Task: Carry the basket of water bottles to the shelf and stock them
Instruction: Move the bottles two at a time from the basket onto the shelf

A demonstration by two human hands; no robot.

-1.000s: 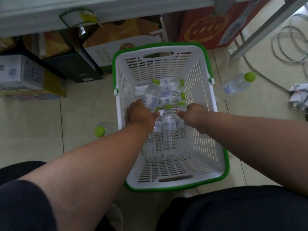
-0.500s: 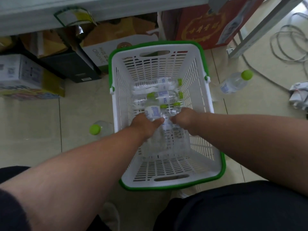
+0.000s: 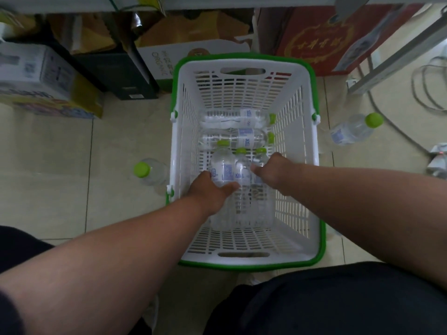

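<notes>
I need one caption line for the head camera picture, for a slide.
Both hands, left hand and right hand, reach into a white basket onto green-capped water bottles; two bottles stay outside on the floor.

Both hands (image 3: 210,189) in basket (image 3: 244,66), bottles (image 3: 223,165)

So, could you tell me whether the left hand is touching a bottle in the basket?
Touching: the head view shows the left hand wrapped over the leftmost bottle in the basket.

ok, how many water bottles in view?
7. Five in the basket: two crosswise at the far end, three lengthwise under the hands. Two on the floor, left and right. More may be hidden.
</notes>
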